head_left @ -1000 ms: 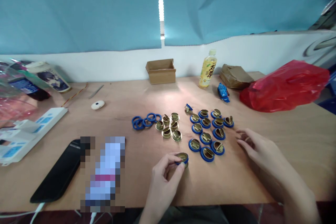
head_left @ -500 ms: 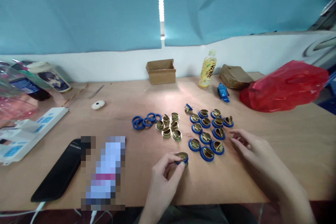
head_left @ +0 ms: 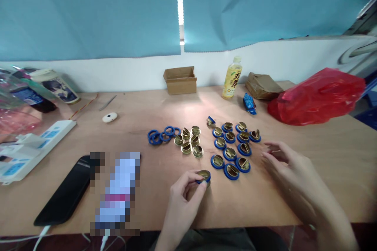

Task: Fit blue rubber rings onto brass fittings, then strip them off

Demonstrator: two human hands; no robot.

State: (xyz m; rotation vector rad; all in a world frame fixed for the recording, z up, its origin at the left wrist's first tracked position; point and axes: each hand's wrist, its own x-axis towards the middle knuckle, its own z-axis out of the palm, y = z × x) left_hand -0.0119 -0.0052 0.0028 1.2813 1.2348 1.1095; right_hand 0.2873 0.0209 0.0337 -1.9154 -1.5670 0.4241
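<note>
Near the front edge, my left hand [head_left: 185, 198] pinches a round brass-coloured metal piece with a blue ring [head_left: 204, 175] between thumb and fingers. The piece touches or nearly touches the table. My right hand [head_left: 290, 164] is open, thumb and fingers apart, just right of a cluster of blue-ringed round brass pieces [head_left: 229, 153], not touching them. Most of these show a raised metal tab across the middle. One small blue-edged piece [head_left: 211, 121] stands tilted behind the cluster. Left of it sit several brass pieces without rings [head_left: 186, 148] and several loose blue rings [head_left: 165, 136].
At the left are a power strip [head_left: 38, 147], a black phone [head_left: 66, 192] and a blurred-out phone [head_left: 118, 192], both on cables. Along the back stand a cardboard box [head_left: 182, 85], a yellow drink bottle [head_left: 231, 78], a blue packet [head_left: 249, 104] and a red plastic bag [head_left: 316, 98].
My right hand has drawn slightly to the right, away from the blue-ringed pieces. My left hand still holds its piece in the same spot.
</note>
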